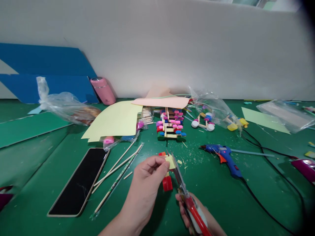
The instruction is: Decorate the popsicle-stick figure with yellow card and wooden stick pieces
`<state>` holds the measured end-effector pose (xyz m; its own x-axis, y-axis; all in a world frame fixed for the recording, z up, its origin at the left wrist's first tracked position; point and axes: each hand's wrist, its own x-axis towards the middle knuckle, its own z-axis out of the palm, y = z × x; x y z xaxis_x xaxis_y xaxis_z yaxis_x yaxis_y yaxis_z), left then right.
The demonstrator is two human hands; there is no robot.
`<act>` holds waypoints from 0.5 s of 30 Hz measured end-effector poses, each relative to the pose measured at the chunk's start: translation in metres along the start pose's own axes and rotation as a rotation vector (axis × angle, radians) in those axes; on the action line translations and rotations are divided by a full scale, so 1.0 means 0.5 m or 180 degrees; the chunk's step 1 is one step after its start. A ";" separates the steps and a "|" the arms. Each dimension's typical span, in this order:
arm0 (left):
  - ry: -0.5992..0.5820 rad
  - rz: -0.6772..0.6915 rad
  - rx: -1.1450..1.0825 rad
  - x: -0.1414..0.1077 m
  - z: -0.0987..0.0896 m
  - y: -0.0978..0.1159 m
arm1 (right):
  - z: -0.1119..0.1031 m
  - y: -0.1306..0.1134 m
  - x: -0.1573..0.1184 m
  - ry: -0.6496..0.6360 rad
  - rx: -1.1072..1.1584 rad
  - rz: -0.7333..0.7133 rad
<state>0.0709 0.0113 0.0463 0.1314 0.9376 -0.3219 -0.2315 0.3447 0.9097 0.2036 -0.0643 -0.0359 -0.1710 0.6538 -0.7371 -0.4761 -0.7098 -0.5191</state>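
- Pale wall [157,49]: background, spanning 10 to 2 o'clock.
- Green tabletop [211,209]: work surface, bearing scattered crumbs.
- Blue boards [46,87]: at 10 o'clock, against the wall.
- Pale-yellow sheet [115,119]: at 9 o'clock, with an irregular edge.
- Left hand [146,178]: at 6 o'clock, thumb and forefinger pinching the small yellow piece.
- Black-screened phone [80,182]: at 8 o'clock, lying flat.
- Right hand [184,209]: at 5 o'clock, closed around the scissors.
- Scissors [180,180]: red-handled, blades directed towards 12 o'clock.
- Blue glue gun [225,155]: at 4 o'clock, nozzle towards 9 o'clock.
- Pink bottle [103,91]: at 10 o'clock, tilted.
- Red block [167,183]: on the tabletop, between the hands.
- Small yellow piece [170,162]: at 5 o'clock, touching the blades.
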 end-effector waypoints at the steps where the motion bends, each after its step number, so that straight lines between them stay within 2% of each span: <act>1: -0.0008 -0.0002 0.0006 0.000 0.000 0.000 | -0.002 0.001 0.000 -0.0017 -0.0020 0.0012; 9: -0.0012 -0.0016 0.0030 -0.003 0.002 0.002 | -0.002 0.011 0.002 -0.0012 -0.0096 -0.0121; 15: -0.0050 -0.0012 0.0007 -0.002 0.002 0.000 | -0.005 0.021 0.019 -0.0112 0.0208 0.0098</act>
<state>0.0720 0.0105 0.0470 0.1474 0.9355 -0.3211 -0.2289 0.3482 0.9091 0.1992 -0.0662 -0.0494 -0.2161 0.6416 -0.7360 -0.5253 -0.7118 -0.4662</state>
